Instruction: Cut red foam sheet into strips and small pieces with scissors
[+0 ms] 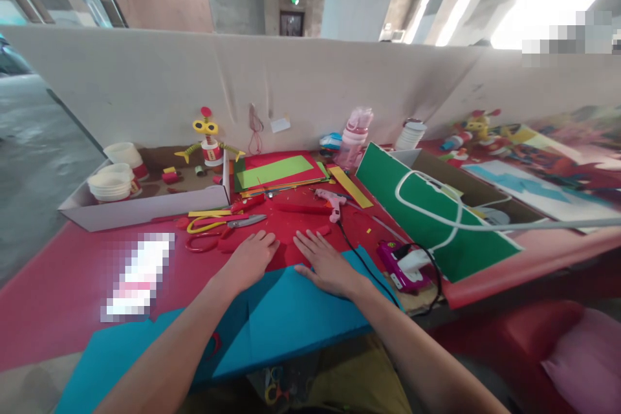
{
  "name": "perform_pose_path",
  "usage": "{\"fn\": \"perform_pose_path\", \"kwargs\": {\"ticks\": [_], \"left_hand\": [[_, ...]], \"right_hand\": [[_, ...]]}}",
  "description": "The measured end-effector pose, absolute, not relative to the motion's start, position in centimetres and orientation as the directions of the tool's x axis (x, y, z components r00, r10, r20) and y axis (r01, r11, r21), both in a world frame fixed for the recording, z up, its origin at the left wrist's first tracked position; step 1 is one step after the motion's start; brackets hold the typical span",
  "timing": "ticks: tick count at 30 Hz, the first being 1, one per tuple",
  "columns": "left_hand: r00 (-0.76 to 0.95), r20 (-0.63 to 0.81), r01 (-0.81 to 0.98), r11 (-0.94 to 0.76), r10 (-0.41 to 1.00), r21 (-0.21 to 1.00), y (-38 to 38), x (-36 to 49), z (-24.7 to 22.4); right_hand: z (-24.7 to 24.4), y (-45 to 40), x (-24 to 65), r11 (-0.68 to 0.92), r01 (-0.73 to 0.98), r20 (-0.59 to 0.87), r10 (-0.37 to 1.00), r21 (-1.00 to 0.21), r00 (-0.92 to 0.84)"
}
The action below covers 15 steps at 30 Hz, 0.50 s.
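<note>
Pale partition [310, 84] backs my red-covered surface [63, 284], viewed remotely via head cam. Blue sheet [301, 304] lies along the near edge, below both forearms; green board [422, 200] slants up at R, white cable [533, 226] looped in front. Shallow white box [160, 208] w/ paper cups [111, 184] stands far L; next to it, a stack of coloured sheets [276, 174], lt. green on top. Mid-surface, my L hand [253, 260] lies palm down at the blue sheet's far edge — fingers extended, loosely together, reaching onto the red. My R hand [330, 266], approx. level w/ it, is also palm down, fingers slightly spread, thumb apart; I can't tell what's under the palms. Purple power strip [395, 265] sits R of the R hand; yellow-handled scissors [247, 222] lie beyond the L hand, pink glue gun [334, 202] beyond the R. Smallest: red strip [230, 246] just L of the L fingers, red piece [323, 231] just past the R ones — contact unclear.
</note>
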<state>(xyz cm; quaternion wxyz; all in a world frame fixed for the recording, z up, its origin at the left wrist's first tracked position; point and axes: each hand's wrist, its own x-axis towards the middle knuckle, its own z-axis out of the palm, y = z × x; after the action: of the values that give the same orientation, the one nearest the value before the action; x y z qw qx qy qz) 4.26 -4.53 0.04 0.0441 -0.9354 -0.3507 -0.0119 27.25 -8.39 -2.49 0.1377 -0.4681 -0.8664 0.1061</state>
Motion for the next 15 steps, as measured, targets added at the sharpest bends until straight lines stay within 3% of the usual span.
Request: {"fn": "perform_pose_path", "kwargs": {"ticks": [4, 10, 13, 15], "left_hand": [[0.756, 0.065, 0.655, -0.754, 0.652, -0.055, -4.4, 4.0, -0.2], [0.763, 0.085, 0.646, -0.751, 0.641, -0.133, -3.8, 4.1, -0.6], [0.685, 0.102, 0.728, -0.675, 0.721, -0.12, -3.6, 4.6, -0.8], [0.616, 0.118, 0.787, -0.611, 0.779, -0.081, -3.4, 4.6, -0.8]], "right_hand": [[-2.7, -8.3, 28.9, 0.49, 0.808, 0.131, 0.87, -0.326, -0.475], [-2.5, -8.0, 30.3, 0.335, 0.883, 0.11, 0.942, -0.33, -0.316], [-1.0, -7.2, 28.9, 0.331, 0.816, 0.315, 0.929, -0.474, -0.194], [0.3, -6.2, 27.5, 0.395, 0.673, 0.495, 0.868, -0.625, -0.049]]}}
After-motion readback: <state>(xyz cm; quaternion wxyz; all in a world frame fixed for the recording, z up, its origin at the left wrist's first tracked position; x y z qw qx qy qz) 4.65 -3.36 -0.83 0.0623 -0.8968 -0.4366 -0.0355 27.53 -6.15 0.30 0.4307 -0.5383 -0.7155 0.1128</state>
